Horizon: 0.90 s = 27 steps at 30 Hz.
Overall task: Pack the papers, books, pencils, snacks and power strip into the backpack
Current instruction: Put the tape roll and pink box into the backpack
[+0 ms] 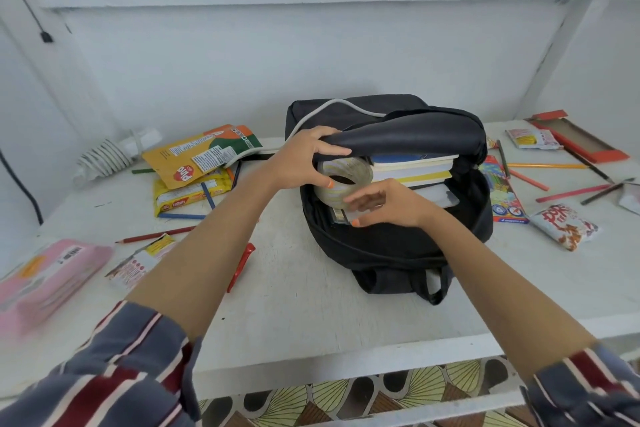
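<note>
A black backpack point(381, 253) lies open on the white table point(311, 305). Stacked books point(412, 166) are inside it. My left hand point(301, 159) grips the raised flap point(415, 135), with its thumb against a roll of clear tape point(349, 168) at the opening. My right hand point(391, 204) curls around the lower side of that roll. A white cord point(332, 104) runs over the backpack to a coiled bundle point(104, 158) at the left. Snack packs point(194, 156) lie left of the backpack, and loose pencils point(547, 166) lie to its right.
A coloured-pencil box point(502, 191) and a snack packet point(564, 225) sit right of the backpack. A red cardboard tray point(581, 139) is at the far right. A pink pack point(45, 274), a small packet point(138, 263) and a red pen point(242, 265) lie near left.
</note>
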{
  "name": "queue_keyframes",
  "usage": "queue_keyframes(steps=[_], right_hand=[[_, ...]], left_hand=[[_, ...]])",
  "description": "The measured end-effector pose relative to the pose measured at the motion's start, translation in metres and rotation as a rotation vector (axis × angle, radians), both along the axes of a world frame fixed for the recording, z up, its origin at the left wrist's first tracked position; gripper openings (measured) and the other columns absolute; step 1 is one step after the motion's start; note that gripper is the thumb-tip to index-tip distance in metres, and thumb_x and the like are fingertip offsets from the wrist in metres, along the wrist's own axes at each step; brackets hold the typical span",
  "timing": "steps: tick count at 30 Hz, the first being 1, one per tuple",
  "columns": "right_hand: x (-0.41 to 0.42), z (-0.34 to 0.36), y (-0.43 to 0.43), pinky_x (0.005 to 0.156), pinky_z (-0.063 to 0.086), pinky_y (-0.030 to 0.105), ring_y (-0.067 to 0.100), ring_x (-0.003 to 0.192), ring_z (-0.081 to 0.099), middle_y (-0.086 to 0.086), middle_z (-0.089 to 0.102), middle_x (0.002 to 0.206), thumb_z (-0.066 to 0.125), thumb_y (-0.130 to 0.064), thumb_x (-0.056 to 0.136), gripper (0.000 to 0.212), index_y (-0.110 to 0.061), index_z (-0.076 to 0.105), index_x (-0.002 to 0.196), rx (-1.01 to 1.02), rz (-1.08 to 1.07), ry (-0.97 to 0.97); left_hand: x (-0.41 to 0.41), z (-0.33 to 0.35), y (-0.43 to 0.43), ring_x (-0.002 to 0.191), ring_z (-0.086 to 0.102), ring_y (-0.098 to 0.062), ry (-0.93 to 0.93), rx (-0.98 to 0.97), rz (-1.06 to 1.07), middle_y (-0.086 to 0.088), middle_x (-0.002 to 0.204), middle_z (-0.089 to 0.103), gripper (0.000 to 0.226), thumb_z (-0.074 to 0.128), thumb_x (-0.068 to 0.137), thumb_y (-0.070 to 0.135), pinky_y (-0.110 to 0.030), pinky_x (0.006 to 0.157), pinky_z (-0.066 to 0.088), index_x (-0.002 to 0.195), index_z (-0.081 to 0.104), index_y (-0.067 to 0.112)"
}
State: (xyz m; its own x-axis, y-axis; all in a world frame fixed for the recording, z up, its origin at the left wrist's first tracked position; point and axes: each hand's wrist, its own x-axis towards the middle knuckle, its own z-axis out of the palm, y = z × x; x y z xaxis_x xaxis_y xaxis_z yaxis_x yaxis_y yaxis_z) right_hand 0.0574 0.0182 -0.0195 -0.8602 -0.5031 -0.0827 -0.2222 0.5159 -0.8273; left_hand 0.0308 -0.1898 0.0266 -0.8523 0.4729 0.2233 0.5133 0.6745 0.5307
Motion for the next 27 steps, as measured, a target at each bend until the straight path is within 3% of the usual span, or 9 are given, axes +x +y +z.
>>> queue_keyframes(steps=[8, 13, 17, 20, 25, 27], right_hand=[[-0.027, -0.002, -0.022, 0.100, 0.034, 0.021, 0.007, 0.118, 0.048, -0.001, 0.057, 0.129, 0.074, -0.014, 0.077, 0.052, -0.021, 0.056, 0.126, 0.060, 0.043, 0.020], [-0.043, -0.002, -0.033, 0.101, 0.031, 0.024, 0.011, 0.126, 0.043, -0.001, 0.053, 0.134, 0.074, -0.018, 0.078, 0.056, -0.021, 0.053, 0.129, 0.113, 0.040, 0.053], [-0.045, -0.001, -0.033, 0.100, 0.031, 0.022, 0.006, 0.119, 0.042, -0.003, 0.052, 0.133, 0.072, -0.019, 0.080, 0.054, -0.022, 0.052, 0.130, 0.130, 0.058, 0.069], [-0.041, 0.001, -0.028, 0.107, 0.035, 0.026, 0.013, 0.123, 0.047, 0.000, 0.054, 0.133, 0.072, -0.016, 0.080, 0.054, -0.018, 0.053, 0.130, 0.077, 0.067, 0.048], [-0.025, 0.012, -0.023, 0.088, 0.042, 0.005, 0.002, 0.108, 0.053, -0.004, 0.057, 0.123, 0.068, -0.005, 0.082, 0.047, -0.015, 0.056, 0.126, 0.030, 0.098, 0.028], [-0.016, 0.016, -0.024, 0.085, 0.044, 0.006, 0.002, 0.104, 0.054, -0.005, 0.057, 0.121, 0.068, -0.005, 0.082, 0.046, -0.015, 0.055, 0.126, 0.004, 0.096, 0.022]], left_hand=[[-0.003, 0.004, -0.002, 0.130, 0.034, -0.016, 0.048, -0.020, -0.004, -0.005, 0.143, 0.037, 0.059, 0.079, 0.068, 0.008, -0.018, 0.100, 0.022, 0.123, 0.061, 0.019], [-0.005, 0.005, -0.003, 0.130, 0.034, -0.018, 0.040, -0.033, -0.007, -0.005, 0.143, 0.038, 0.058, 0.079, 0.067, 0.011, -0.027, 0.107, 0.026, 0.122, 0.062, 0.022], [-0.007, 0.005, -0.004, 0.130, 0.033, -0.015, 0.030, -0.034, -0.007, -0.004, 0.143, 0.037, 0.057, 0.079, 0.068, 0.010, -0.019, 0.102, 0.023, 0.121, 0.063, 0.020], [-0.007, 0.004, -0.004, 0.131, 0.032, -0.015, 0.000, -0.039, -0.014, -0.003, 0.144, 0.037, 0.053, 0.079, 0.068, 0.010, -0.025, 0.107, 0.026, 0.118, 0.065, 0.020], [-0.001, 0.000, -0.005, 0.133, 0.032, -0.011, -0.065, -0.005, -0.006, 0.001, 0.145, 0.037, 0.044, 0.077, 0.070, 0.009, -0.027, 0.108, 0.026, 0.111, 0.068, 0.022], [0.006, 0.000, -0.007, 0.132, 0.034, -0.010, -0.063, 0.043, 0.021, 0.001, 0.143, 0.041, 0.039, 0.076, 0.073, 0.010, -0.023, 0.105, 0.025, 0.110, 0.069, 0.022]])
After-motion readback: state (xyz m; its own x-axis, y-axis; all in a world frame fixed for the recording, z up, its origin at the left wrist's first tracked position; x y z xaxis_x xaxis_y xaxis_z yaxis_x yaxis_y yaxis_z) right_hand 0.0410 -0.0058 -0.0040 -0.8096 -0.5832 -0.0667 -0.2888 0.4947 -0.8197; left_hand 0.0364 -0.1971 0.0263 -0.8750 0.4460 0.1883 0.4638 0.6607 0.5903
